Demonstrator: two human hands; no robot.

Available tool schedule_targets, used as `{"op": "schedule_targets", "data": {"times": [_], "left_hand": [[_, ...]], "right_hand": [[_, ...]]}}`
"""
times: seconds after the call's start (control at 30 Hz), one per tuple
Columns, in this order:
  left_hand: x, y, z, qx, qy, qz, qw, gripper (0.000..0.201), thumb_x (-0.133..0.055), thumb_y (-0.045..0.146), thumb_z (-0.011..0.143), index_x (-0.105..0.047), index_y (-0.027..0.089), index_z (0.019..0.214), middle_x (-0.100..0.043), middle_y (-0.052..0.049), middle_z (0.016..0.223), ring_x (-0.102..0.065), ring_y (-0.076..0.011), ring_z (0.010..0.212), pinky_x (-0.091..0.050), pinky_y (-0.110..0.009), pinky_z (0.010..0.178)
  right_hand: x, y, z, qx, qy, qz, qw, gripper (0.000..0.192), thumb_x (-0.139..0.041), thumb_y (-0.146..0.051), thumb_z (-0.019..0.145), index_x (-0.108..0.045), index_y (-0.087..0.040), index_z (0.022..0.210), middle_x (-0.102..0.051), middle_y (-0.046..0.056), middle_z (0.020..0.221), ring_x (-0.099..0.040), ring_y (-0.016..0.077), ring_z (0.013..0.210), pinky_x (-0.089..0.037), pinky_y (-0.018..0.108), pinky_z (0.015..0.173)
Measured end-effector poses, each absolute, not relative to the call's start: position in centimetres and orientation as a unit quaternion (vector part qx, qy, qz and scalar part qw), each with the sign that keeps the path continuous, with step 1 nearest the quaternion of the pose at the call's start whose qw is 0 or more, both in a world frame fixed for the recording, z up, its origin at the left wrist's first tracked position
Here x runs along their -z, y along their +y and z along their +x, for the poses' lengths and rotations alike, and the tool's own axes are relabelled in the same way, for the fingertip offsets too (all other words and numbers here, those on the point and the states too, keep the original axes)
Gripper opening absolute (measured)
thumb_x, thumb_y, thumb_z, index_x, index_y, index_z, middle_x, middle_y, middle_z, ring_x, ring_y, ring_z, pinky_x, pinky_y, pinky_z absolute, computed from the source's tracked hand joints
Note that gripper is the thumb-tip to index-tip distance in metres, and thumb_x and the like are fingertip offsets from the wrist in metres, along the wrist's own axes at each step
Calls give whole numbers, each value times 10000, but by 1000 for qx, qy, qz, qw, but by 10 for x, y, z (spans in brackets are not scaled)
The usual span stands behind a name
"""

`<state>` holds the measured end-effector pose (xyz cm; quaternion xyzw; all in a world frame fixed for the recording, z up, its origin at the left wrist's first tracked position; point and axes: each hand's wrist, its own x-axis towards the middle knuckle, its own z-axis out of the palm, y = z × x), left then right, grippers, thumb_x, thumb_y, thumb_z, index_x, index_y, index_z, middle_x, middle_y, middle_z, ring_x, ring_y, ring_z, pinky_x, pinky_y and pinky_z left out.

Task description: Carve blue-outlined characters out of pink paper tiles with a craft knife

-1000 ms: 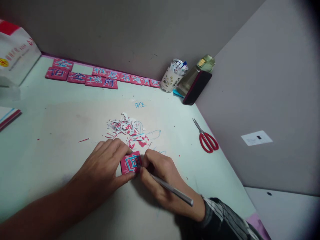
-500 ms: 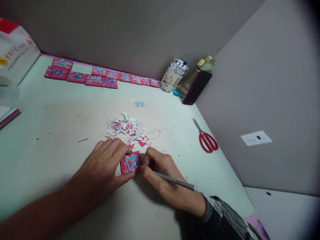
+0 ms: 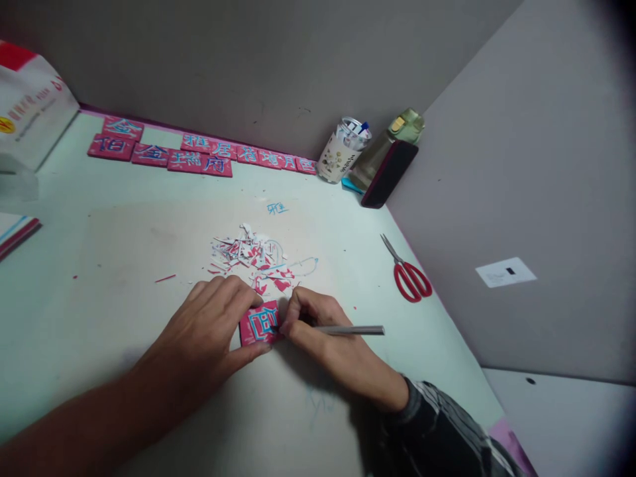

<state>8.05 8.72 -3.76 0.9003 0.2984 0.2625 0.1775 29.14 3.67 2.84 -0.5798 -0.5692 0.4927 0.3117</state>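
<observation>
A small pink square tile [image 3: 259, 324] with a blue outlined character lies on the pale green table [image 3: 99, 265]. My left hand [image 3: 209, 334] pins the tile flat, fingers curled over its left and lower edges. My right hand [image 3: 318, 338] grips a thin metal carving knife [image 3: 348, 329], its tip against the tile's right edge and its handle pointing right. A heap of pink, white and blue shavings [image 3: 253, 258] sits just beyond the tile.
Several finished pink character tiles [image 3: 199, 156] line the back wall. A patterned cup [image 3: 340, 156], a green bottle [image 3: 385, 149] and a dark phone [image 3: 389, 173] fill the corner. Red scissors [image 3: 407, 273] lie at the right. A white bag [image 3: 30, 106] stands at the far left.
The knife handle has swung from pointing down-right to lying nearly level, as my right wrist turned. The left hand and the tile stayed put.
</observation>
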Motion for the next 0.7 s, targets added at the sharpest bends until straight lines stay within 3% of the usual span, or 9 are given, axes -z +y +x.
{"op": "schedule_targets", "data": {"times": [0.2, 0.33, 0.43, 0.53, 0.7], "left_hand": [[39, 88, 81, -263, 299, 901, 170, 358, -763, 406, 919, -547, 215, 1131, -645, -67, 1011, -599, -308, 925, -433, -437, 803], [41, 91, 76, -253, 286, 907, 176, 636, -869, 440, 834, -515, 220, 1315, -673, -82, 1129, -635, -319, 1009, -456, -435, 862], [38, 93, 69, -221, 275, 911, 211, 784, -908, 297, 784, -481, 288, 1442, -677, -54, 1209, -648, -292, 1031, -476, -394, 867], [34, 94, 65, -202, 275, 906, 251, 701, -836, 177, 802, -537, 344, 1414, -687, -4, 1177, -654, -251, 968, -485, -353, 821], [35, 93, 70, -209, 288, 906, 229, 544, -843, 249, 800, -600, 288, 1286, -686, -18, 1126, -650, -260, 942, -475, -372, 810]], "right_hand": [[-22, 33, 291, -484, -559, -589, 327, 158, -609, -220, 878, -511, -231, 754, -532, -45, 720, -438, 140, 688, -351, 294, 619], [-20, 28, 289, -481, -555, -584, 347, 174, -613, -214, 890, -500, -234, 760, -517, -49, 719, -435, 136, 683, -360, 290, 623], [-20, 25, 289, -489, -551, -583, 344, 165, -616, -192, 890, -508, -233, 772, -512, -53, 718, -430, 130, 674, -348, 285, 615], [-19, 22, 290, -491, -548, -584, 343, 182, -635, -201, 898, -503, -233, 778, -509, -56, 724, -414, 125, 664, -328, 286, 603], [-20, 18, 288, -494, -546, -583, 343, 219, -645, -268, 928, -481, -237, 787, -511, -57, 734, -398, 124, 662, -335, 295, 603]]}}
